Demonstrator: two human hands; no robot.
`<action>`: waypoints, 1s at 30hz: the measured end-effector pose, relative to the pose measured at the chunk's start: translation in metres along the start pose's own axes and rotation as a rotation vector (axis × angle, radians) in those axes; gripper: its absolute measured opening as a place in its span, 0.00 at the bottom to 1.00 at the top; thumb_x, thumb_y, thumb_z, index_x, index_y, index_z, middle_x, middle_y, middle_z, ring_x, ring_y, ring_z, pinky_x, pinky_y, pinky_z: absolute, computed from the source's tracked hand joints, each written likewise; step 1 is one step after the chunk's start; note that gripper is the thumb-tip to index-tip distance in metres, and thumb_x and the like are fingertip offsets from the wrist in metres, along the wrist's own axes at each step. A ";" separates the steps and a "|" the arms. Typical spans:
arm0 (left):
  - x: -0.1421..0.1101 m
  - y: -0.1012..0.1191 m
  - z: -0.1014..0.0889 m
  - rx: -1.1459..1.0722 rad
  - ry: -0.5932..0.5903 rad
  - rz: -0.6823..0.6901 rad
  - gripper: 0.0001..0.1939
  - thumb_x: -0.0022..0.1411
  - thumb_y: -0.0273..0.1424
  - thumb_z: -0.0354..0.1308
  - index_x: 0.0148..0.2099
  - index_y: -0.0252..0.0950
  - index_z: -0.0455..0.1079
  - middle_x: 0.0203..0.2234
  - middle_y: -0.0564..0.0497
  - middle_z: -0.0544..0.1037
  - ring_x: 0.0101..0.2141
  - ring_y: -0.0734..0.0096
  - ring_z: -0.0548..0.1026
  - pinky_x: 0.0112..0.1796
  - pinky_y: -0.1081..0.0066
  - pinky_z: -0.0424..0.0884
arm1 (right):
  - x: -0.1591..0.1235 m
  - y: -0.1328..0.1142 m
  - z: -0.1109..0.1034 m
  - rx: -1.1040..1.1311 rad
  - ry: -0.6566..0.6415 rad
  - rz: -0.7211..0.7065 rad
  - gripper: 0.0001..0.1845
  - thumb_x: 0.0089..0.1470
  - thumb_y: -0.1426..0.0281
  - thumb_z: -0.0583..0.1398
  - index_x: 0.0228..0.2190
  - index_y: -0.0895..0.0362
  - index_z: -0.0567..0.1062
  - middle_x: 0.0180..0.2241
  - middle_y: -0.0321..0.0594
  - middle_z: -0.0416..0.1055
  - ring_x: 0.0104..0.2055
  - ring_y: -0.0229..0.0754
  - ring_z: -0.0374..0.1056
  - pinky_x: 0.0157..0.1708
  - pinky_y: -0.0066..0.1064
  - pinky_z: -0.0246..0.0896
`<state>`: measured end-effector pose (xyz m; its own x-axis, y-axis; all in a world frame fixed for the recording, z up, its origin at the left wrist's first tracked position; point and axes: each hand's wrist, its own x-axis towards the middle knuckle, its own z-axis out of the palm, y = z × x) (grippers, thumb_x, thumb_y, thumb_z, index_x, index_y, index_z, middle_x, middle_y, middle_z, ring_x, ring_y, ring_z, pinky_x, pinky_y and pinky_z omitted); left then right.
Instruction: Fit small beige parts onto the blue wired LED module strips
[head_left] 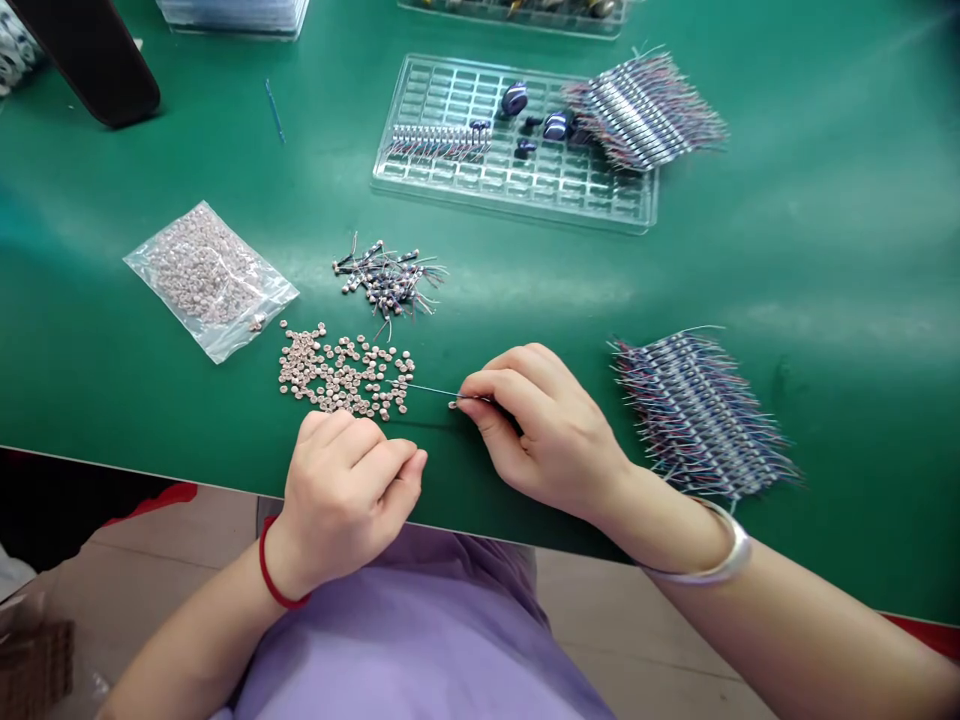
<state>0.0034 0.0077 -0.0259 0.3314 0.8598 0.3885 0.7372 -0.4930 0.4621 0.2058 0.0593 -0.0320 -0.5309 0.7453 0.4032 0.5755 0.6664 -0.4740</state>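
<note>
My right hand (541, 425) pinches a thin wire lead (431, 390) that points left toward a loose heap of small pinkish beads (343, 373) on the green table (825, 260). A single bead sits at my fingertips on the wire. My left hand (346, 490) rests curled at the table's near edge, fingers closed, just below the bead heap; what it holds, if anything, is hidden. A small pile of wired components (388, 278) lies behind the beads.
A clear bag of beads (208, 278) lies at left. A bundle of coloured-wire parts (701, 415) lies right of my right hand. Farther back a clear compartment tray (517, 180) holds dark blue parts and another wire bundle (645, 108). A dark object (97, 60) sits far left.
</note>
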 end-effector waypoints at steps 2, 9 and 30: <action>0.000 0.000 0.000 -0.005 -0.002 -0.002 0.07 0.63 0.27 0.58 0.30 0.36 0.71 0.21 0.54 0.72 0.25 0.71 0.65 0.31 0.66 0.58 | 0.000 0.000 -0.001 -0.004 -0.005 0.000 0.09 0.60 0.80 0.54 0.34 0.53 0.65 0.28 0.41 0.63 0.29 0.45 0.59 0.30 0.38 0.60; 0.001 -0.001 0.001 -0.015 0.045 0.021 0.08 0.63 0.27 0.58 0.29 0.36 0.70 0.20 0.54 0.71 0.25 0.71 0.65 0.30 0.66 0.57 | 0.000 0.002 0.001 -0.001 0.017 -0.024 0.10 0.58 0.81 0.56 0.34 0.53 0.65 0.28 0.39 0.62 0.28 0.44 0.60 0.28 0.38 0.60; 0.003 0.001 0.001 -0.013 0.052 0.030 0.09 0.63 0.26 0.58 0.28 0.36 0.70 0.20 0.54 0.71 0.25 0.72 0.65 0.30 0.66 0.57 | -0.002 0.001 0.002 -0.049 0.019 -0.059 0.12 0.56 0.82 0.57 0.35 0.53 0.65 0.28 0.40 0.62 0.29 0.45 0.59 0.29 0.37 0.61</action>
<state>0.0059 0.0095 -0.0254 0.3222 0.8367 0.4428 0.7193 -0.5205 0.4600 0.2062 0.0580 -0.0353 -0.5533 0.7044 0.4445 0.5735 0.7092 -0.4100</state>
